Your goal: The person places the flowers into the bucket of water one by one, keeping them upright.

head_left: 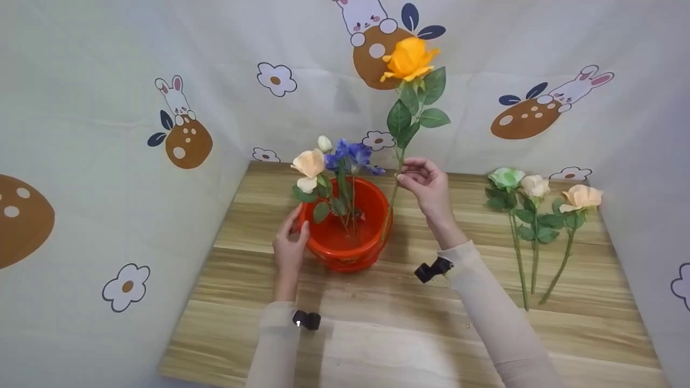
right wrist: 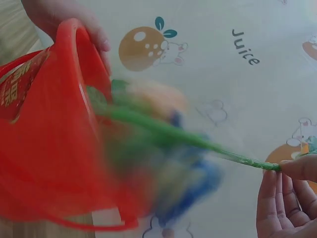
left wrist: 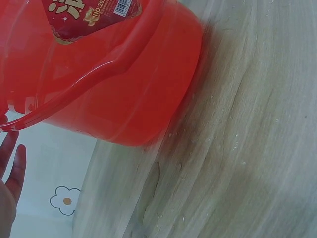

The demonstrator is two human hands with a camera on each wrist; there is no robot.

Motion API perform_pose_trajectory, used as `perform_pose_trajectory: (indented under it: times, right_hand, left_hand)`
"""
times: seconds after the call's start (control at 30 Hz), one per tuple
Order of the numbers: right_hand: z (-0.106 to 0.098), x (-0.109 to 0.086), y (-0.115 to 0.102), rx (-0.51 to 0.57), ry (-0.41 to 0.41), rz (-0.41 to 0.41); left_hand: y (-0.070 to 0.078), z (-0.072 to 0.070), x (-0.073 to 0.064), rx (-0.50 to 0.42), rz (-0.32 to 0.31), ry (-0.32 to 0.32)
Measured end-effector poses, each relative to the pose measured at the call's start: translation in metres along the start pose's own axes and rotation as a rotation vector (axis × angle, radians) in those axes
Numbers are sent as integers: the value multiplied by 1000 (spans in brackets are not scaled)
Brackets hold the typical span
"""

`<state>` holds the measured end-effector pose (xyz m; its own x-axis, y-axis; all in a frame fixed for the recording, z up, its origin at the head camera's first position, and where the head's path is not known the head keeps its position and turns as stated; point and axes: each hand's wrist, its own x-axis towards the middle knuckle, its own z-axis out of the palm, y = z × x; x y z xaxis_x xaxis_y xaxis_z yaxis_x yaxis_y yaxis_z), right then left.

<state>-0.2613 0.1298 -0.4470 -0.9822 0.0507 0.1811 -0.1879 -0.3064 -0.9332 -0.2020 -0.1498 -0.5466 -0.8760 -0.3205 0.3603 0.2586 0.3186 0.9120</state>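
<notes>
In the head view my right hand (head_left: 428, 186) pinches the green stem of an orange-yellow rose (head_left: 411, 59) between thumb and fingertips. The bloom stands high, and the stem's lower end overlaps the right rim of a red bucket (head_left: 329, 250). In the right wrist view, the stem (right wrist: 233, 157) runs from my fingers toward the bucket's mouth. My left hand (head_left: 290, 245) rests at the bucket's left side, fingers fairly straight along the rim. Inside the bucket stand a peach rose stem (head_left: 310, 163) with a pale bud and blue-purple flowers (head_left: 353, 156).
On the wooden table (head_left: 377, 323), to the right, lie a green rose (head_left: 506, 178), a cream rose (head_left: 535, 186) and a peach rose (head_left: 582, 198), stems toward me. Printed cloth (head_left: 312, 118) rises behind and beside the table. The bucket's handle (left wrist: 94, 74) hangs down its side.
</notes>
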Motion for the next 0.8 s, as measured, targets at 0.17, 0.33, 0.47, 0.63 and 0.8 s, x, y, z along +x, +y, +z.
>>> perform_pose_trajectory:
  times: [0.17,0.33,0.47,0.63,0.8]
  right_hand:
    - [24,3,8,2,-38,-30]
    - [45,1,26,-61,-110,-42]
    - [58,-1,44,-118,-184,-25]
    - [70,-3,64,-219,-270,17]
    - [77,-3,84,-360,-334,139]
  left_hand:
    - [0,0,0,14,4,0]
    - [0,-1,0,6,-1,1]
    - [1,-1,0,13,-3,6]
    - [2,-1,-1,22,-14,6]
    - [3,-1,-1,17,0,1]
